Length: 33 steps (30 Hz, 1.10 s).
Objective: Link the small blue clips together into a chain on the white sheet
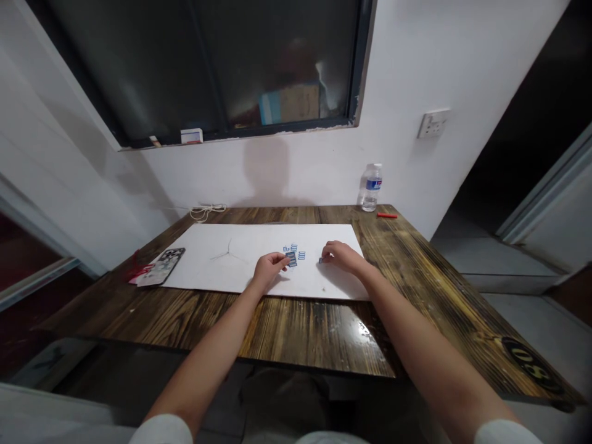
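Note:
My left hand (pixel 269 270) pinches a small dark blue-grey slotted piece (pixel 291 259) between thumb and fingers, just above a white board (pixel 185 271). Beside that piece lie several small blue frame-like pieces (pixel 301 255), too small to make out exactly. My right hand (pixel 341 254) is farther right over the same board, its fingers bent down and closed on a small blue piece (pixel 320 260). Most of this piece is hidden by the fingertips. The two hands are apart from each other.
A thin wire-like tripod shape (pixel 228 253) is on the board's left part. A patterned flat case (pixel 163 266) overlaps its left edge. On the wooden table (pixel 305 327) are a coiled white cable (pixel 208 211), a water bottle (pixel 372 188) and a red pen-like stick (pixel 387 216).

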{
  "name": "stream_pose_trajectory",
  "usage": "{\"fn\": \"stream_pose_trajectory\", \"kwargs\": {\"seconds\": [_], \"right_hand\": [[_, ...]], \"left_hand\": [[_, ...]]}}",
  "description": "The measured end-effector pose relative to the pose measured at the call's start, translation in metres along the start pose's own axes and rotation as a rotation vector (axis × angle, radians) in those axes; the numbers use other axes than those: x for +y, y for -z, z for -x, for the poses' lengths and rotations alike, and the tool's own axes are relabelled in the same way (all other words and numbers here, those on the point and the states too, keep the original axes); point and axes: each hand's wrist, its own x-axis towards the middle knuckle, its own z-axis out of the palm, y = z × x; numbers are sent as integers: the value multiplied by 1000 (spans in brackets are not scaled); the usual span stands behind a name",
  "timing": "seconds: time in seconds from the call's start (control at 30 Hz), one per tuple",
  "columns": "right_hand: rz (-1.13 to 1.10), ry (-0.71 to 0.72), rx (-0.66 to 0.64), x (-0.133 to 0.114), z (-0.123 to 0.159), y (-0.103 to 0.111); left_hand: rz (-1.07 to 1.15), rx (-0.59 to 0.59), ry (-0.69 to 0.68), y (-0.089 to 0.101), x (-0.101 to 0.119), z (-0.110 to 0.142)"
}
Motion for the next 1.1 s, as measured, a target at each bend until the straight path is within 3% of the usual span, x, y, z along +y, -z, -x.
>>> {"fn": "stream_pose_trajectory", "kwargs": {"seconds": [0.2, 0.33, 0.5, 0.8, 1.1], "right_hand": [[-355, -29, 158, -13, -4, 1], [-634, -50, 150, -29, -9, -6], [-791, -106, 162, -51, -12, -17], [-802, -144, 202, -58, -14, -34], [-819, -158, 206, -60, -15, -38]], "left_hand": [[-21, -4, -6, 0, 2, 2], [-9, 0, -6, 0, 2, 1], [4, -17, -2, -1, 2, 1], [-41, -157, -69, 2, 1, 2], [-68, -198, -68, 2, -1, 2]]}}
